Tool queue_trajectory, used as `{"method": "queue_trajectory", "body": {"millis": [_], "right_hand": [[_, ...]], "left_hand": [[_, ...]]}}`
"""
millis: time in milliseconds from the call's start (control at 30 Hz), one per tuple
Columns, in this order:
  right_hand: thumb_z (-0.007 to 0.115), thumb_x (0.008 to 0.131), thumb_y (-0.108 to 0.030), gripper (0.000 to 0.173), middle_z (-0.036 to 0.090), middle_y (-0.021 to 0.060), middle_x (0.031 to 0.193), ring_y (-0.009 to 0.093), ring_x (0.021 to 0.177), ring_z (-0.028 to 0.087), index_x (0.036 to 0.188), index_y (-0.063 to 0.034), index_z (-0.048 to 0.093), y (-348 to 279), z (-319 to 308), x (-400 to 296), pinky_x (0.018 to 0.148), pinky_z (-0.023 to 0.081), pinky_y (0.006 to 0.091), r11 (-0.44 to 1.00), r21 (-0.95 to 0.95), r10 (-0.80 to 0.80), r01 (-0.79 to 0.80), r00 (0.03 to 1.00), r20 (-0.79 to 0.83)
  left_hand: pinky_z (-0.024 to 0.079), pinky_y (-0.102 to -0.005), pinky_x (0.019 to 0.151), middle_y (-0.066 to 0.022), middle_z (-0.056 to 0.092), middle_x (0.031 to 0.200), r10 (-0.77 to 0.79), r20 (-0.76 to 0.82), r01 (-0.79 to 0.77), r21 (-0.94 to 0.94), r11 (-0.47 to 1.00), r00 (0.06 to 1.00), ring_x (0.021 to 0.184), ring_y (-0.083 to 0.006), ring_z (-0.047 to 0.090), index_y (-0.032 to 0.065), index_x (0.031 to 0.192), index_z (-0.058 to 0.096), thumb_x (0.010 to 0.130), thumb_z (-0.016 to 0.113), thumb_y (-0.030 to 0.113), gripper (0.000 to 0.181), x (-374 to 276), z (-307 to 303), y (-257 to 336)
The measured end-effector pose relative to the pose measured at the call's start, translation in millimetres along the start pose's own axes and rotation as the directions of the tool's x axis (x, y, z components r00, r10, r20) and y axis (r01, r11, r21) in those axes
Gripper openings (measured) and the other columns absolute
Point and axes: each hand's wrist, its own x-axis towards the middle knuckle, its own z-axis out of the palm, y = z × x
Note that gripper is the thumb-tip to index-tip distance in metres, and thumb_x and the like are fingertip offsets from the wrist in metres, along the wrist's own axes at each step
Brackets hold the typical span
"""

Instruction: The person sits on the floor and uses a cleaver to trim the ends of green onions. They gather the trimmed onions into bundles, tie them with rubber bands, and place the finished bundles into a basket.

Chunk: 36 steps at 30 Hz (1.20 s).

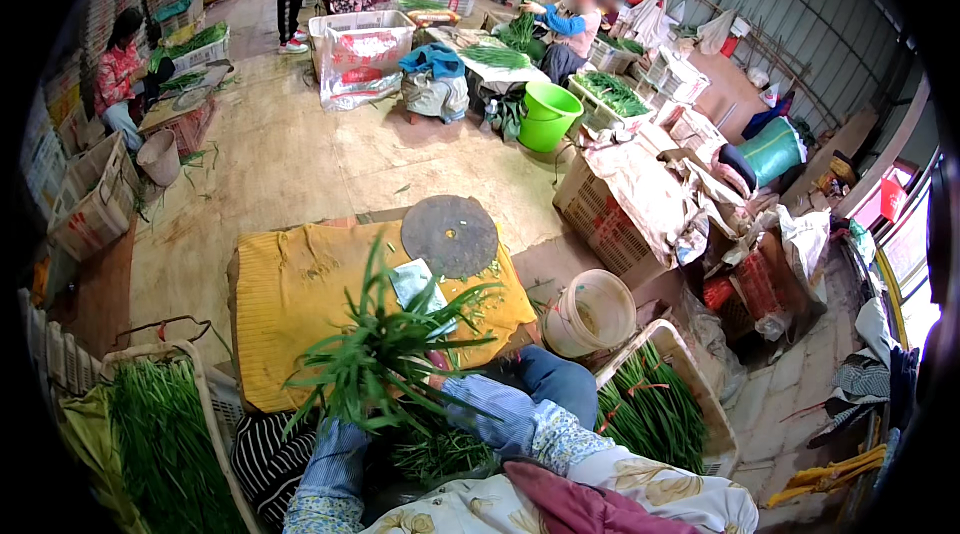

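Note:
A bunch of long green leaves, apparently garlic chives [382, 346], is raised above my lap with its tips fanned out. My right hand [434, 381] grips the bunch from the right, mostly covered by leaves. A small dark red thing [436, 360] shows beside that hand, too covered to name. My left sleeve [337, 451] reaches up under the bunch; the leaves hide my left hand. Before me a yellow ribbed cloth [289, 301] covers a low work surface. On it lie a round dark disc [450, 234] with a centre hole and a folded light-blue cloth [417, 286].
Crates of greens stand at my left [161, 429] and right [656, 406], the right one with tied bundles. A whitish bucket [589, 312] stands right of the work surface. Farther off are a green bucket [547, 117], a covered crate [622, 196] and several people among crates.

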Motion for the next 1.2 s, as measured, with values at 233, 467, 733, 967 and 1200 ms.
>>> {"method": "queue_trajectory", "body": {"millis": [233, 467, 733, 967, 1200], "right_hand": [[0.078, 0.074, -0.028, 0.055, 0.064, 0.0117, 0.116, 0.021, 0.105, 0.059, 0.12, -0.0034, 0.058, -84, 11, 53, 0.092, 0.046, 0.0353, 0.921, -0.272, -0.325, 0.279, 0.935, -0.144], [0.053, 0.092, -0.048, 0.048, 0.058, 0.0055, 0.087, 0.017, 0.075, 0.059, 0.111, -0.0039, 0.056, -8, -59, 40, 0.062, 0.051, 0.0322, 0.98, 0.105, 0.191, -0.167, 0.939, -0.287], [0.06, 0.082, -0.061, 0.057, 0.063, 0.0071, 0.078, 0.021, 0.067, 0.062, 0.094, -0.0053, 0.06, 53, -18, -32, 0.063, 0.05, 0.0317, 0.83, 0.052, 0.554, -0.555, 0.832, 0.043], [0.071, 0.082, -0.041, 0.046, 0.057, 0.0064, 0.07, 0.02, 0.055, 0.061, 0.1, -0.0035, 0.052, 63, 12, -38, 0.051, 0.053, 0.0315, 0.861, 0.122, 0.494, -0.493, 0.869, 0.025], [0.063, 0.086, -0.049, 0.055, 0.065, 0.0126, 0.073, 0.023, 0.058, 0.065, 0.103, 0.0027, 0.055, 48, 25, -44, 0.053, 0.052, 0.0316, 0.904, -0.172, 0.416, -0.391, 0.897, 0.151]], "left_hand": [[0.044, -0.0339, 0.095, -0.0138, 0.062, 0.115, 0.022, 0.034, -0.018, -0.101, 0.995, 0.999, 0.108, -0.0238, 0.057, 0.0034, 0.118, 0.059, 0.088, 0.06, 0.022, 0.035, -7, -1, -20], [0.054, -0.036, 0.083, -0.008, 0.065, 0.104, -0.219, 0.231, 0.297, -0.39, 0.872, 0.948, 0.09, -0.0197, 0.063, 0.0017, 0.12, 0.058, 0.084, 0.063, 0.01, 0.038, -41, 1, -22], [0.056, -0.0388, 0.075, -0.0121, 0.066, 0.094, -0.331, 0.125, 0.354, -0.378, 0.856, 0.935, 0.081, -0.0243, 0.065, 0.0009, 0.103, 0.062, 0.084, 0.063, 0.013, 0.022, -46, -2, -38], [0.054, -0.0356, 0.073, -0.0052, 0.065, 0.099, -0.181, 0.11, 0.198, -0.172, 0.965, 0.977, 0.085, -0.0196, 0.064, 0.0051, 0.114, 0.06, 0.084, 0.072, 0.021, 0.036, -64, 6, -30], [0.053, -0.0363, 0.084, -0.0133, 0.066, 0.104, -0.323, 0.15, 0.356, -0.345, 0.868, 0.934, 0.092, -0.0232, 0.065, -0.0031, 0.107, 0.06, 0.083, 0.068, 0.013, 0.03, -66, -11, -43]]}}
